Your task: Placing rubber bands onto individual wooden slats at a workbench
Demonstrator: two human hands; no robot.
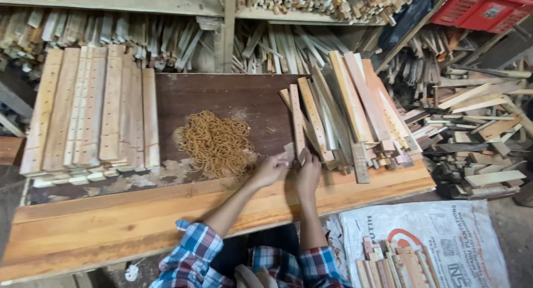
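Note:
My left hand (270,168) and my right hand (308,171) meet at the near end of a thin drilled wooden slat (296,119) on the dark workbench (222,94). Both hands pinch the slat's end together with a small wood piece (290,151). A heap of tan rubber bands (216,144) lies just left of my left hand. A fan of loose slats (350,113) spreads to the right of my right hand.
Stacked drilled slats (91,110) fill the bench's left side. A light plank (166,216) forms the front edge. Scrap wood is piled behind and to the right (477,138). A white sack (427,243) with short wood pieces lies on the floor; a red crate (480,8) sits at top right.

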